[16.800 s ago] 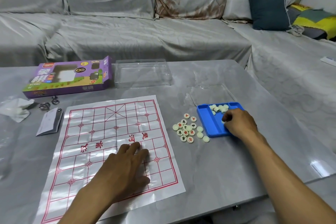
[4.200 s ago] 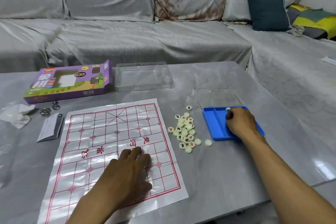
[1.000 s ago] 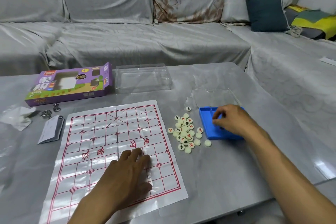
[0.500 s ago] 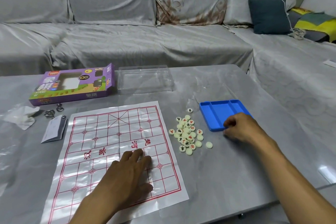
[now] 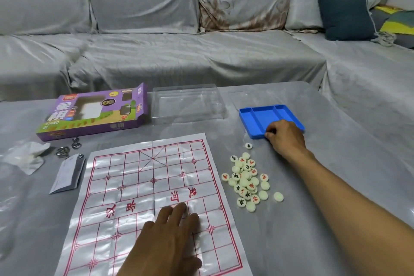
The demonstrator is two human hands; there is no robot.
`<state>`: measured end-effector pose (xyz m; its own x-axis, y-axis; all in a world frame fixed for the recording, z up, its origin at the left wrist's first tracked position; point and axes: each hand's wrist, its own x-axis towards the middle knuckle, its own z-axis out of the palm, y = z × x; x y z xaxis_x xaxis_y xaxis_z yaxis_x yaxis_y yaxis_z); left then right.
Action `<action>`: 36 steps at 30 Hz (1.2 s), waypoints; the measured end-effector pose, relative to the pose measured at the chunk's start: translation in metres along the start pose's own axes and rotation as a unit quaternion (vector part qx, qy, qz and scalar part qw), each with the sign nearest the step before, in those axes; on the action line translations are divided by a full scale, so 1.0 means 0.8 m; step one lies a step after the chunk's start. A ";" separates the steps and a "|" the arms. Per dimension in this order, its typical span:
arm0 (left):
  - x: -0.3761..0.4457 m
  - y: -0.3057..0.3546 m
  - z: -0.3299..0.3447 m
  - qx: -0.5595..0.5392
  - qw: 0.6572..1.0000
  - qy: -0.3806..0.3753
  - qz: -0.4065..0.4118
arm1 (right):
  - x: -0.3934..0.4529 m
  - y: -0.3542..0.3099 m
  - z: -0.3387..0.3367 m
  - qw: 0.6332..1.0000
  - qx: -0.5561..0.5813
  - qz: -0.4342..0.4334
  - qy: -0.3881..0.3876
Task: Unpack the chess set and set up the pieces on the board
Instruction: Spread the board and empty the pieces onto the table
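Note:
The paper chess board [image 5: 139,186], white with red lines, lies flat on the grey table. My left hand [image 5: 165,242] presses flat on its near half. To its right sits a pile of several pale round chess pieces [image 5: 246,181] with red and black characters; one piece [image 5: 248,145] lies apart behind the pile, another [image 5: 278,197] to its right. The blue tray [image 5: 264,116] stands empty behind the pile. My right hand [image 5: 284,136] grips the tray's near edge with curled fingers.
A purple game box [image 5: 94,114] and a clear plastic lid [image 5: 188,105] sit at the back of the table. A folded leaflet [image 5: 67,175], metal rings [image 5: 67,148] and crumpled plastic [image 5: 26,157] lie left of the board. A covered sofa stands behind.
The last pieces left the blue tray and joined the pile. My right hand has moved the empty tray back, away from the pile. My left hand stayed on the board.

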<state>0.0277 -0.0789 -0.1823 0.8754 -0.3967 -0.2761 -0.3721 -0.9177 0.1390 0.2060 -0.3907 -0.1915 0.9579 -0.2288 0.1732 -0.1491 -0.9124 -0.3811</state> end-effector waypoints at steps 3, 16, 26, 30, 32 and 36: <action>0.006 -0.011 0.004 0.011 0.999 -0.031 0.022 | 0.025 -0.010 0.008 1.000 0.000 0.000 -0.004; 0.009 -0.013 0.011 0.026 0.999 0.000 0.039 | 0.028 -0.011 0.013 0.998 -0.040 -0.031 0.029; -0.020 0.003 -0.002 0.006 0.999 0.033 0.028 | -0.198 -0.066 0.029 0.989 -0.026 -0.107 -0.101; -0.021 0.002 0.001 -0.005 0.998 0.046 0.035 | -0.211 -0.065 0.051 0.989 -0.074 -0.068 -0.104; -0.021 0.002 0.001 -0.003 0.998 0.051 0.035 | -0.200 -0.066 0.053 0.990 -0.081 -0.068 -0.088; -0.018 0.001 0.003 -0.009 0.998 0.054 0.035 | -0.164 -0.076 0.062 0.986 -0.120 -0.081 -0.088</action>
<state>0.0139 -0.0736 -0.1805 0.8760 -0.4543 -0.1619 -0.4284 -0.8872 0.1716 0.1015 -0.2885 -0.2366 0.9985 -0.0314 0.0458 -0.0250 -0.9908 -0.1330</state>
